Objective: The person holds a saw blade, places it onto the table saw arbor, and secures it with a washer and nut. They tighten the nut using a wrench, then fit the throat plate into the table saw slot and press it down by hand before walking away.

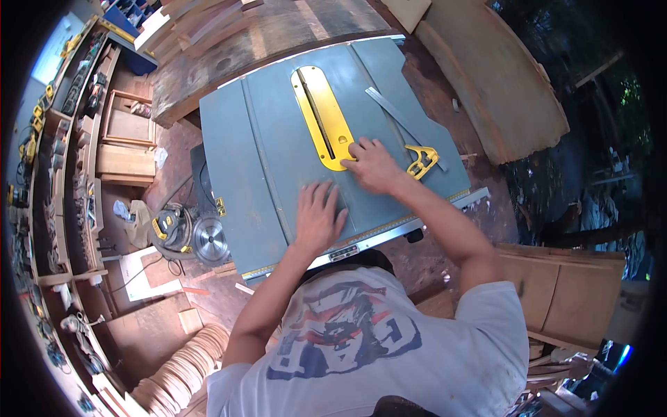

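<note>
The grey-blue top of a table saw (267, 146) is in front of me. A yellow throat plate (332, 121) with a long dark slot is set into it. My right hand (375, 165) is at the near end of this plate, thumb and fingers curled on its corner; the fingertips are partly hidden. My left hand (319, 215) rests on the saw top near the front edge, fingers stretched out and holding nothing. To the right of my right hand lies a combination square with a yellow head (422, 162) and a steel blade (392, 111).
A circular saw blade (210, 238) stands left of the table saw, beside a yellow-and-black power tool (167, 226). A front rail (375, 240) runs along the near edge. Wooden boards (278, 35) lie behind, and tool shelves (76, 181) line the left.
</note>
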Motion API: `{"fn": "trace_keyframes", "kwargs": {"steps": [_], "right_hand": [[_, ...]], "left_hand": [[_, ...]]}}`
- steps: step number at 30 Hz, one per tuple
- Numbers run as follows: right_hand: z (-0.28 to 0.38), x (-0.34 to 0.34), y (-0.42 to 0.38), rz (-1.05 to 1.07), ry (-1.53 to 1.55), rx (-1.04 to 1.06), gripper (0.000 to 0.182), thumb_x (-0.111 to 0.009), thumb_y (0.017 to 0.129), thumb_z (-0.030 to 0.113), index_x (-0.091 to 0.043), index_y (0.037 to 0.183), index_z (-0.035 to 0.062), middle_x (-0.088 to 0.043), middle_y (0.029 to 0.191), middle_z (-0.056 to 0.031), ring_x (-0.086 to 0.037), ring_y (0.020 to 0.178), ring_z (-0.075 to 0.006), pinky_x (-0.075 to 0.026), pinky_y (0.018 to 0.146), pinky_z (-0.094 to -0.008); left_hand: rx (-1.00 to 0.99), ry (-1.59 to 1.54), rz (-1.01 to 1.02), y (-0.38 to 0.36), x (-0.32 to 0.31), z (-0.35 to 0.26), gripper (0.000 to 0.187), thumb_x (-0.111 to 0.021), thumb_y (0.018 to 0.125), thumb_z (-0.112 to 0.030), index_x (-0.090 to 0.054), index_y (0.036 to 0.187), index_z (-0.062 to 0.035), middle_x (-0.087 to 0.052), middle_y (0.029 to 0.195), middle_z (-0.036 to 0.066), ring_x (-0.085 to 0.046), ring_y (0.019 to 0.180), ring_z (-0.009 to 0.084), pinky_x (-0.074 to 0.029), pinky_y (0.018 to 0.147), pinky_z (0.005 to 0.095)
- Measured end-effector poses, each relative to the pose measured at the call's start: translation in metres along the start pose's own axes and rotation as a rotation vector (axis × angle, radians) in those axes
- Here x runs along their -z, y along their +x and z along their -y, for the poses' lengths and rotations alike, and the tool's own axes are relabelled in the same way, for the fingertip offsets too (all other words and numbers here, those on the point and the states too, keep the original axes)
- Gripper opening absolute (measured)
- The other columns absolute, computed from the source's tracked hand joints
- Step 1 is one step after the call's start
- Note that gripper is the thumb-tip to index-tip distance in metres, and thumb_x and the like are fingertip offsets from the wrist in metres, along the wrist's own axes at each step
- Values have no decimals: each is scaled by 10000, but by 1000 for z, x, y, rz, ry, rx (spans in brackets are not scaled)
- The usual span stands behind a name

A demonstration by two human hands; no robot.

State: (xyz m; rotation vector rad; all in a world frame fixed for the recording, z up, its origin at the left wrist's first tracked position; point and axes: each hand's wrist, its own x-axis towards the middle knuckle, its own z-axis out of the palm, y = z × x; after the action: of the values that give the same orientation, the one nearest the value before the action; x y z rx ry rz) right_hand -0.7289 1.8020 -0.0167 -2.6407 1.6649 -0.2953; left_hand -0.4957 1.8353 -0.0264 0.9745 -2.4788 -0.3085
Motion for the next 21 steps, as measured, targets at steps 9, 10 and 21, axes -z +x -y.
{"fn": "trace_keyframes", "kwargs": {"steps": [9,10,21], "right_hand": [[2,4,23,306,37,-7,329,-636,783,178,-739,1086,100,-669,1063,-135,-601,1082,-323,-520,834,-476],[8,-1,21,328,112,-133,340,-631,783,183,-734,1094,93,-682,1038,-146,-619,1057,-336,-537,823,-490],[-5,19,23,441,30,-83,448,-624,810,207,-654,1256,182,-711,1050,-131,-620,1105,-303,-491,896,-465]], "left_hand": [[111,108,131,38,-25,4,680,-637,902,-411,-481,1402,23,-436,1492,195,-385,1377,392,-269,1157,576],[122,98,119,38,-25,4,688,-643,896,-408,-473,1410,17,-429,1497,194,-381,1383,393,-263,1160,577],[224,9,38,36,-33,5,661,-675,865,-415,-519,1386,-39,-393,1477,240,-327,1371,489,-237,1155,618]]}}
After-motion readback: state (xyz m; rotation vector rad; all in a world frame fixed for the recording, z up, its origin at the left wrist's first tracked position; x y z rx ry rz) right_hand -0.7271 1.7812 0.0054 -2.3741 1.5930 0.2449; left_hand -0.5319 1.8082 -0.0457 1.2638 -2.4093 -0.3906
